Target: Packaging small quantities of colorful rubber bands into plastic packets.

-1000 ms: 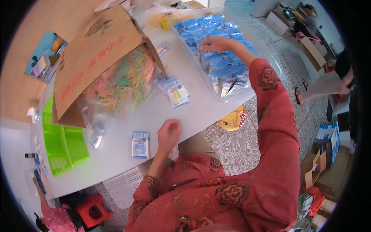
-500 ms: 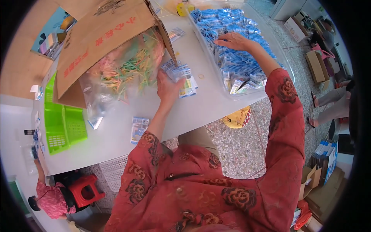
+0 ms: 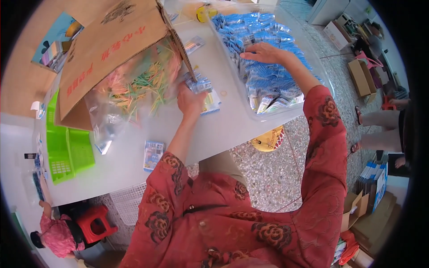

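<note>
My left hand (image 3: pixel 191 102) is at a small pile of flat blue-and-white packets (image 3: pixel 211 102) on the table, beside the open flap of a cardboard box. Its thumb lies over the packets' near side and its fingertips are partly hidden, closed on the upper ones. To the right, a clear plastic bin (image 3: pixel 255 117) is filled with rows of the same blue-edged packets (image 3: pixel 272 69). My right hand (image 3: pixel 263 53) rests palm down on those rows, fingers stretched out and nothing visibly gripped. Another packet (image 3: pixel 153 155) lies near the table's front edge.
The cardboard box (image 3: pixel 111 53) lies tipped, with a clear bag of pink, green and yellow thin sticks (image 3: pixel 147 87) spilling toward me. Green baskets (image 3: pixel 71 154) stand left. A yellow tape roll (image 3: pixel 203 14) sits at the back. A person (image 3: pixel 60 234) works at lower left, near a red stool (image 3: pixel 96 223).
The whole view has shifted slightly, moving the table things left. My left hand has closed further on the packets. My right hand stays on the packets in the bin.
</note>
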Tool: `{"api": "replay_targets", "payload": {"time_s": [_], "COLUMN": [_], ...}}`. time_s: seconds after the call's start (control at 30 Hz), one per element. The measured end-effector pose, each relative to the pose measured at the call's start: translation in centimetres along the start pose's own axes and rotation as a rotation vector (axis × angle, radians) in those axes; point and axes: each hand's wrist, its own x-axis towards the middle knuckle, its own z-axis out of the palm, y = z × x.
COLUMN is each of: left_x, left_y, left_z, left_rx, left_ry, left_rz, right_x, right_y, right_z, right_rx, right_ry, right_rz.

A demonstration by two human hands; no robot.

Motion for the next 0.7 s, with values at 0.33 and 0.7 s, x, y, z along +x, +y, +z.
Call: {"api": "replay_targets", "payload": {"time_s": [0.33,0.7], "left_x": [1.3,-5.8], "left_y": [-3.9,-3.3], "left_z": [0.4,-2.5], "left_rx": [-0.455,-0.361], "left_ry": [-0.145,-0.043], "left_rz": [-0.032,-0.011], "right_x": [0.3,-0.1], "right_y": [-0.8,0.4], "right_z": [-0.8,0.0], "right_rx": [-0.005,-0.012], "right_ry": [-0.051,-0.019], "right_rz": [-0.027,0.015]}}
